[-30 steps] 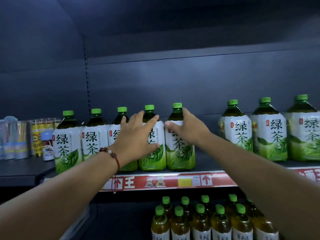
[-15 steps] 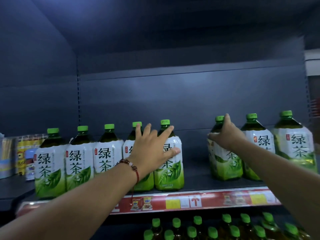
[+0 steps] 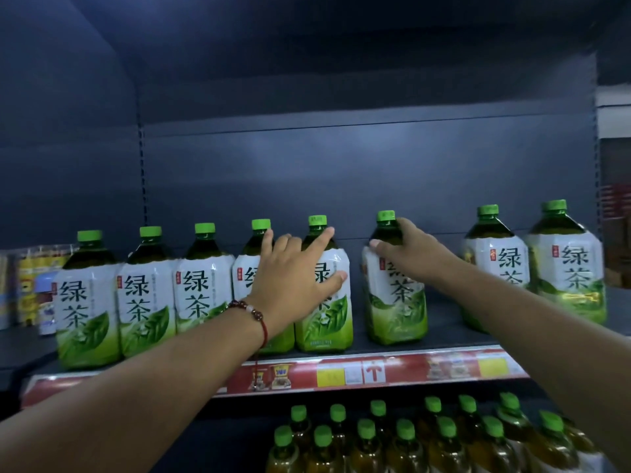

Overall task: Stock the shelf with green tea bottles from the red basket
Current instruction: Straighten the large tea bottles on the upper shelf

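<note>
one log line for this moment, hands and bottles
left hand: flat on fifth bottle | right hand: grips sixth bottle shoulder | gap before last two bottles

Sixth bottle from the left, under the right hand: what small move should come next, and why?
Probably slide the sixth bottle left against the fifth bottle. The right hand grips its shoulder, a gap separates them, and the left hand steadies the row.

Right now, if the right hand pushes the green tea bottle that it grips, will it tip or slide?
The full, wide-based plastic green tea bottle looks heavy, so it probably slides. The right hand grips near its neck, so a hard push might tip it. Its glossy label may be slippery.
</note>
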